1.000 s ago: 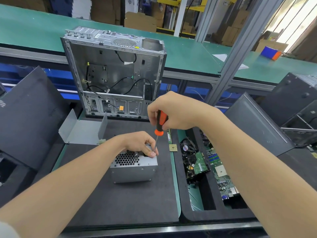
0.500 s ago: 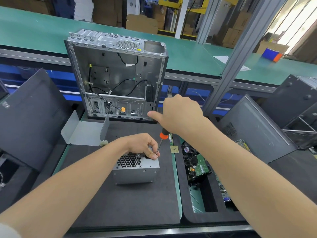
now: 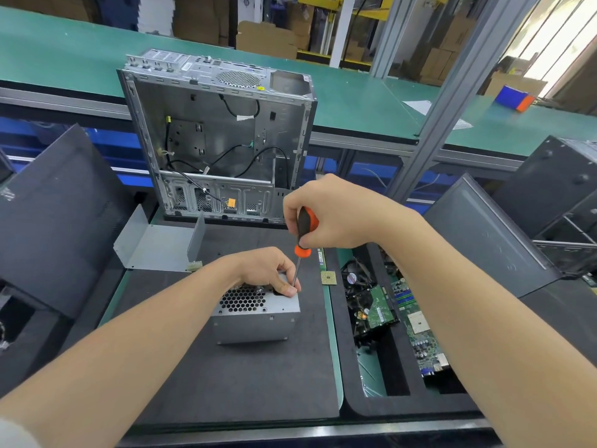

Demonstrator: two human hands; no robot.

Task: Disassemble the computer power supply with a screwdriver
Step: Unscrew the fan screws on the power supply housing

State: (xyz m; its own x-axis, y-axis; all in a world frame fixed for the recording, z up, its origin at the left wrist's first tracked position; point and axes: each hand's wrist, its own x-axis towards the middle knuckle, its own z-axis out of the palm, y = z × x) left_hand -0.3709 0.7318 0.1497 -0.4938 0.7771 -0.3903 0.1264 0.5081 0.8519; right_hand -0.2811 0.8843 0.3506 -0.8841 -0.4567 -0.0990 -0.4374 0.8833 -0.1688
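Observation:
A grey metal power supply (image 3: 255,321) with a honeycomb vent on top sits on the black foam mat (image 3: 226,383). My left hand (image 3: 265,270) grips its far top edge, thumb and fingers curled by the right corner. My right hand (image 3: 336,215) holds an orange and black screwdriver (image 3: 303,234) nearly upright. The screwdriver's thin shaft points down to the top right corner of the power supply, right beside my left thumb. The tip itself is hidden behind my left fingers.
An open computer case (image 3: 223,140) stands upright behind the mat. A bent grey metal cover (image 3: 155,247) lies at the mat's back left. A loose CPU chip (image 3: 328,278) lies right of the power supply. A black tray (image 3: 397,405) holds circuit boards (image 3: 416,324). Dark side panels (image 3: 48,215) lean on both sides.
My right hand has turned on the screwdriver: the orange handle, mostly hidden half a second ago, shows again. My left hand and the power supply have stayed put.

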